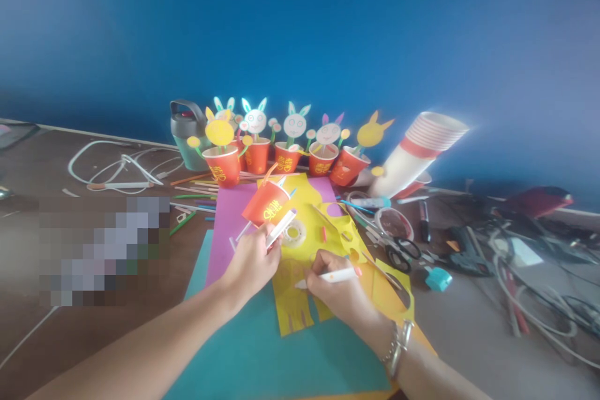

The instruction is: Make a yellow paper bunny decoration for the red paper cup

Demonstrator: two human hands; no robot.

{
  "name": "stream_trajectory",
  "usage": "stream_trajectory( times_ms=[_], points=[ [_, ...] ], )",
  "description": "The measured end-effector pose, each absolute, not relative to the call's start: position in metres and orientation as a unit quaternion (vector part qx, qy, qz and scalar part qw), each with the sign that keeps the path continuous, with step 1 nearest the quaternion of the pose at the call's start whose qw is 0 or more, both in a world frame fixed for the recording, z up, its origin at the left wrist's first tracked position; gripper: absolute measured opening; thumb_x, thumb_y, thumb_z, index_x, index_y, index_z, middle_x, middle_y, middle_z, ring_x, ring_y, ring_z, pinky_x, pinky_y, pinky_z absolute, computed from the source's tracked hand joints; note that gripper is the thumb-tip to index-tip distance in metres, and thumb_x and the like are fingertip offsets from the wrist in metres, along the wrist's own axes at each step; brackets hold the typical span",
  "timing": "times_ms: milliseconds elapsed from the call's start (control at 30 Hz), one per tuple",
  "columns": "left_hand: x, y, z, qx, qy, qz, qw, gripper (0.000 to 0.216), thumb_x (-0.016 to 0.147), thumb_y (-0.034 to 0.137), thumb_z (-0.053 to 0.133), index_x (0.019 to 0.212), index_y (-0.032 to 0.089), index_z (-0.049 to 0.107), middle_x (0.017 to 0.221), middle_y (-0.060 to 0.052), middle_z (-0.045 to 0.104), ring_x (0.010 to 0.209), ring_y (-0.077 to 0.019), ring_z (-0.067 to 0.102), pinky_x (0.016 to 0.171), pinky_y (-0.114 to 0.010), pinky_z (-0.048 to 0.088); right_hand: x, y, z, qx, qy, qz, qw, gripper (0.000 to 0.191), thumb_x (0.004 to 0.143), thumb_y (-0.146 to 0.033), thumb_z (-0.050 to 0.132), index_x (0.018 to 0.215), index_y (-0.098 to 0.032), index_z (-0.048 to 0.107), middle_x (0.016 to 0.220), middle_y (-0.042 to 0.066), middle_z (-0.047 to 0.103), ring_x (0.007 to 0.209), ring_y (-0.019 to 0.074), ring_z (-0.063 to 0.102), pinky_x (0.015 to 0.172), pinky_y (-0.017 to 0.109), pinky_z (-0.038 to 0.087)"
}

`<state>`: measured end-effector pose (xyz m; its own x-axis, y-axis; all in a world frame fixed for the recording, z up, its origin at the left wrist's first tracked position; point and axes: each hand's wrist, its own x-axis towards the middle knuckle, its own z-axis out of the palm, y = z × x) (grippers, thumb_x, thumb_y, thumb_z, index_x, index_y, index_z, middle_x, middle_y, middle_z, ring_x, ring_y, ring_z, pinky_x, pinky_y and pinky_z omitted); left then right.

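white pen is gripped by the closed right hand, its tip over the yellow paper. a white stick is pinched by the left hand, at that paper's left edge.

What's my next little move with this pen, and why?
Probably lower the pen onto the yellow paper: the right hand holds it low over that sheet, while the left hand holds the red cup tilted, clear of it.
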<state>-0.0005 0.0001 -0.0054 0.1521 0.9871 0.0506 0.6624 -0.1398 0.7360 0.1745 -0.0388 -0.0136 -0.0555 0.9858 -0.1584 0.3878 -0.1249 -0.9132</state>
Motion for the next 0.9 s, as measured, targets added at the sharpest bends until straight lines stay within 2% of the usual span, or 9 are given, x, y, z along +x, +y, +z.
stream_trajectory(
  times_ms=[200,500,733,900],
  points=[
    [0.000,0.000,-0.007,0.701,0.586,0.282,0.291,0.011,0.084,0.024,0.046,0.085,0.020,0.056,0.061,0.000,0.064,0.057,-0.0199,0.064,0.055,-0.027,0.042,0.176,-0.038,-0.017,-0.605,-0.592,0.407,0.343,0.028,0.067,-0.021,0.061,0.052,-0.022,0.037,0.046,-0.008,0.042,0.043,0.0088,0.046,0.041,0.019,0.039],
    [0.000,0.001,-0.008,0.706,0.584,0.285,0.282,0.010,0.084,0.024,0.046,0.084,0.021,0.056,0.061,0.000,0.063,0.056,-0.0197,0.063,0.055,-0.027,0.041,0.174,-0.038,-0.013,-0.605,-0.575,0.448,0.321,0.031,0.071,-0.029,0.061,0.054,-0.023,0.035,0.046,-0.008,0.039,0.049,0.0141,0.061,0.042,0.020,0.041],
    [-0.001,0.000,-0.007,0.702,0.586,0.283,0.289,0.010,0.083,0.023,0.047,0.085,0.021,0.057,0.062,0.000,0.064,0.058,-0.0199,0.064,0.055,-0.027,0.042,0.175,-0.036,-0.006,-0.615,-0.567,0.427,0.343,0.022,0.068,-0.024,0.055,0.054,-0.023,0.038,0.044,-0.008,0.041,0.041,0.0106,0.053,0.037,0.018,0.036],
    [-0.001,0.000,-0.007,0.703,0.583,0.287,0.288,0.010,0.084,0.023,0.047,0.085,0.021,0.057,0.061,0.000,0.064,0.057,-0.0197,0.064,0.054,-0.027,0.042,0.174,-0.037,-0.008,-0.609,-0.573,0.439,0.329,0.027,0.069,-0.025,0.058,0.053,-0.023,0.036,0.047,-0.008,0.037,0.049,0.0143,0.063,0.039,0.017,0.037]
  ],
)
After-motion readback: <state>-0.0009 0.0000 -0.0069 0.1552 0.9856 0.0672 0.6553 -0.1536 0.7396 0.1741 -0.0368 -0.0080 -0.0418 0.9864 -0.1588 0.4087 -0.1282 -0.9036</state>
